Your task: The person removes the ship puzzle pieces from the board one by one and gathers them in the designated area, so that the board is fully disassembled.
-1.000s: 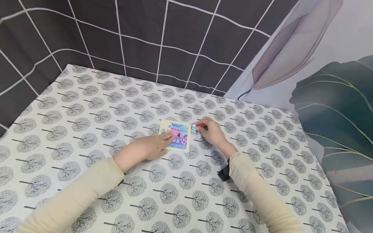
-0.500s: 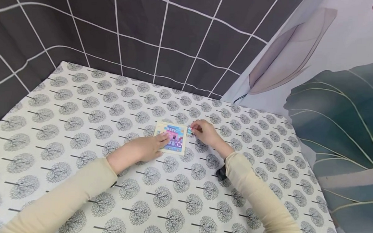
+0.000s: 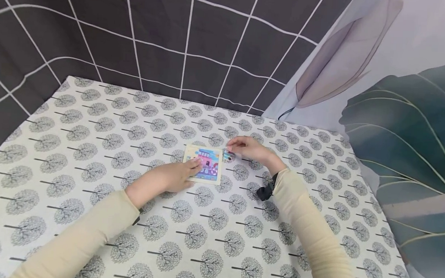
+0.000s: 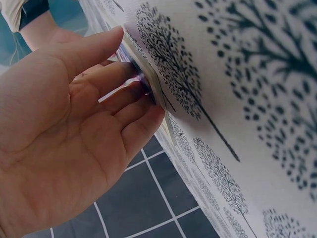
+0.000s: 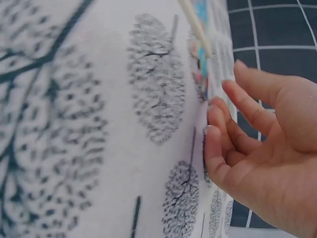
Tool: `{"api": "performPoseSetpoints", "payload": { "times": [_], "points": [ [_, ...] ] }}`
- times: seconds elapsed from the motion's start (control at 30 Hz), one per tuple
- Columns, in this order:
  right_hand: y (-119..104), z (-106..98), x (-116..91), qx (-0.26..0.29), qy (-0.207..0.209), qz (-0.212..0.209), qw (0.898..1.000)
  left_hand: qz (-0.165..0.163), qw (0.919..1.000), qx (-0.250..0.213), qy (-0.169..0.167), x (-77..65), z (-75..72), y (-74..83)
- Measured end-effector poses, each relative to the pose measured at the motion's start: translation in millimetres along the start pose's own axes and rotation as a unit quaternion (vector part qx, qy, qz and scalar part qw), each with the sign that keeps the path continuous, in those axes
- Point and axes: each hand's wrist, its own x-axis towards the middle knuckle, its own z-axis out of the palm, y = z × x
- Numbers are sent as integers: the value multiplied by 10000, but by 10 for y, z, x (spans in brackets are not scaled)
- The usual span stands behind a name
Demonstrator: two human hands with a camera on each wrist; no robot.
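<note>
A small square picture board [image 3: 215, 180] with a cream border and a pink and blue picture lies on the table. My left hand [image 3: 177, 175] rests on its left part, fingers reaching over the picture and covering some of it. In the left wrist view, the fingertips of that hand [image 4: 94, 109] meet the board's edge [image 4: 157, 91]. Just right of the board lies a small multicoloured flat piece [image 3: 227, 156]. My right hand [image 3: 250, 149] hovers beside this piece with loosely bent fingers and nothing between them; in the right wrist view the thumb and index finger [image 5: 247, 101] stand apart.
A white cloth with grey tree prints [image 3: 197, 236] covers the table. Behind it hangs a dark curtain with a white grid [image 3: 159, 38]. Pale leaf-patterned fabric [image 3: 319, 93] hangs at the right. A black band [image 3: 266, 191] is on the right wrist.
My right hand has let go of the small multicoloured piece, leaving it beside the board, and its fingers have drawn up and opened. The left hand stays on the board.
</note>
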Motion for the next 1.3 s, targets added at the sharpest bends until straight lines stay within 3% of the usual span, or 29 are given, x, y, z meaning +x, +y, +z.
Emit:
{"api": "performPoseSetpoints", "payload": {
  "times": [0.23, 0.43, 0.67, 0.9, 1.1, 1.3],
  "points": [
    [-83, 47, 80, 197, -71, -330, 9992, 2, 10000, -20, -49, -12, -14, -4],
    [-232, 165, 170, -133, -22, -812, 9966, 37, 9998, 163, -102, -15, -38, -7],
    [-457, 238, 291, -721, -366, -1376, 9872, 26, 9997, 218, -92, -22, -86, -5],
    [-567, 207, 380, -932, -639, -1162, 9868, 3, 9996, 268, 0, 0, -126, 47],
    [-540, 295, 405, -1427, -869, -1152, 9792, -37, 9999, 98, -29, 6, -84, 97],
    [-558, 423, 437, -1336, -911, -960, 9822, -153, 9999, -6, 11, -18, -5, 59]
  ]
}}
